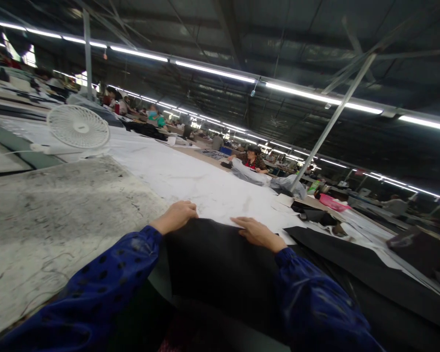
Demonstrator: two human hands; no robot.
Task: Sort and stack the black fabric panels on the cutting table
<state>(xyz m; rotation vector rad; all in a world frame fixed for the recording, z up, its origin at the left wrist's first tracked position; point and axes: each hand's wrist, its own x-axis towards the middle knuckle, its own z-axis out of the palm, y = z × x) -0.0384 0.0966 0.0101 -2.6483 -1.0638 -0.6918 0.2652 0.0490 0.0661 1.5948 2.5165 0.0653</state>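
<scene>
A black sheet of fabric (223,264) hangs over the near edge of the work surface, between my two sleeved arms. My left hand (178,215) is closed on its upper left corner, fingertips pressed together. My right hand (256,232) lies at the upper right edge of the same fabric, index finger stretched out to the left and the other fingers curled under. White sheeting (205,188) spreads beyond both hands. To the right lies another black piece (344,249).
A white fan (81,127) stands at the back left, by a stained pale board (58,210). Grey plastic bags (249,172) and a pink basin (333,202) are at the right. A person (252,159) sits across the table; a slanted metal post (333,120) rises nearby.
</scene>
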